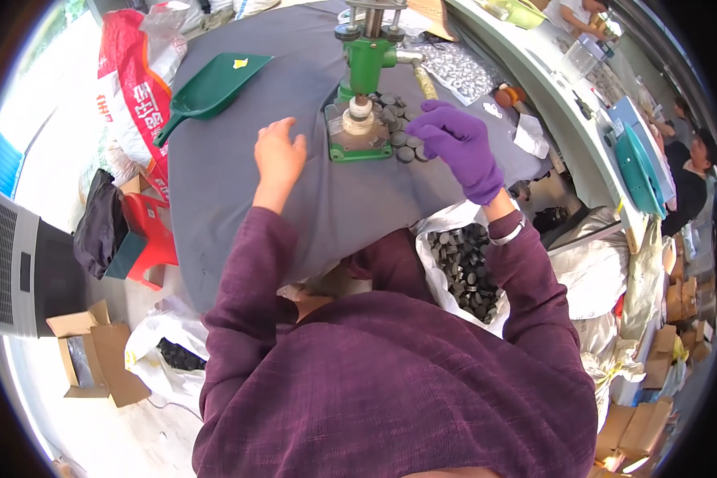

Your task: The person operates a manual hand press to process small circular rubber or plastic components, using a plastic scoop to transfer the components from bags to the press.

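a person in a purple knit top sits at a grey cloth-covered desk [239,191], seen from above through a lens that bends every edge toward the rim. a small green hand press [362,88] stands on the desk ahead of them; its top is cut off by the upper edge, and a pale round piece [359,117] sits on its square base.

the bare left hand [279,155] rests on the cloth just left of the press base, apart from it, fingers loosely spread and curled down, its grip released and holding nothing.

the right hand [456,143], in a purple glove, hovers just right of the base over a heap of dark round discs [404,142]. its fingers are bent inward toward the discs; whether the grip is clenched on one cannot be told, as the fingertips hide the contact.

the press handle [424,80] runs out behind the gloved hand and is partly covered by it.

a white sack [434,231] of more dark discs [470,267] lies open by the right forearm, below the desk edge, its lower part hidden by the sleeve. a green dustpan [211,88] lies on the far left of the desk. a clear bag of small silvery parts [458,68] sits beyond the press, too small to make out singly. another person [689,171] shows at the far right rim, mostly cut off.
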Demonstrator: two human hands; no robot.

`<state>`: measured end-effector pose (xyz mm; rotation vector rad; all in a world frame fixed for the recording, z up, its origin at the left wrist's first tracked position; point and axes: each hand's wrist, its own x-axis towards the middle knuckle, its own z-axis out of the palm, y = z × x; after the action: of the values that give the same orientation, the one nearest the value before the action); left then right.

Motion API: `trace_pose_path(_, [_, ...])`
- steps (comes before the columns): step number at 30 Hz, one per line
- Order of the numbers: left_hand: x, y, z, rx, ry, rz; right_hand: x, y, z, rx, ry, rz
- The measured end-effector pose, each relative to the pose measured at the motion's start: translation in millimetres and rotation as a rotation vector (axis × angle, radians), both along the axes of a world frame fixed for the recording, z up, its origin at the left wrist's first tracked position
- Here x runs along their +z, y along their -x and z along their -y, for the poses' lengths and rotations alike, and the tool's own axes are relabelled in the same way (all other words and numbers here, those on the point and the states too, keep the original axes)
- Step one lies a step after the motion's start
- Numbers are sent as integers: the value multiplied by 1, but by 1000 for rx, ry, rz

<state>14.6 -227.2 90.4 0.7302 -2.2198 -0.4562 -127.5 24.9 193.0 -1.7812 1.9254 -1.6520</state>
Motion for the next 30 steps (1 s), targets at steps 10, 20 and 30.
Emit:
trace_pose_path(10, [-27,-50,0,-56,102,123,93,-1,11,106,24,133])
trace_pose_path(20, [7,29,-40,-172,-237,-171,90,9,14,102,34,229])
trace_pose_path(30, [9,88,-59,-87,-305,-199,77,0,10,32,6,330])
